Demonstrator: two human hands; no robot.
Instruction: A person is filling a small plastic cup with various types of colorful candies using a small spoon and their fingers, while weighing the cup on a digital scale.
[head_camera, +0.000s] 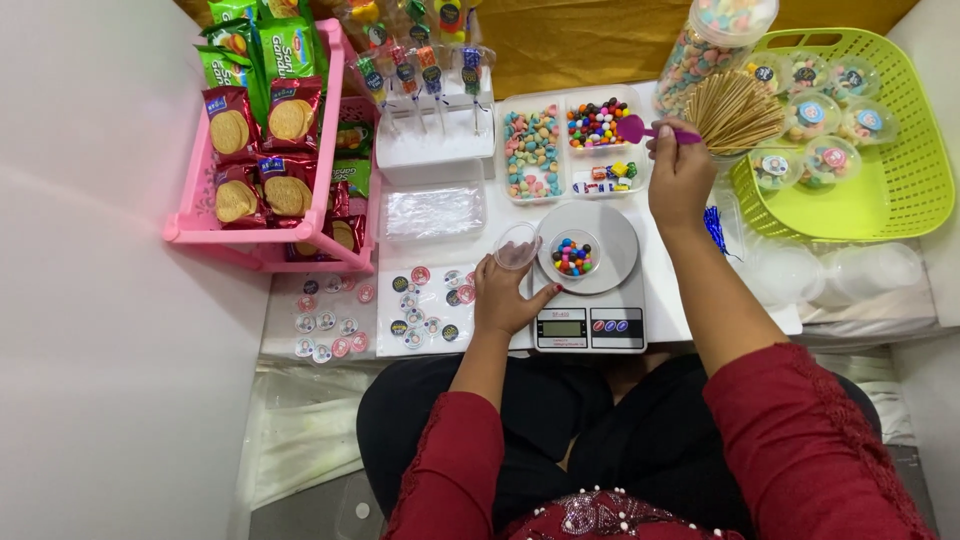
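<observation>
Right hand (680, 175) grips small purple plastic scoop (634, 128) over clear tray of multicoloured candy beads (597, 123). Left hand (505, 295) rests beside the white digital kitchen scale (588, 290), fingers pinching the clear plastic lid (516, 246). Small clear cup of beads (573, 255) sits centred on the scale pan. I'd tip the scoop low over that cup and keep the lid off the pan

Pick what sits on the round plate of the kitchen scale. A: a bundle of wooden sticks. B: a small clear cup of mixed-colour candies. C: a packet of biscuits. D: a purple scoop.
B: a small clear cup of mixed-colour candies stands on the scale; the left hand holds an empty clear cup beside it, and the right hand holds the purple scoop over the candy trays.
</observation>
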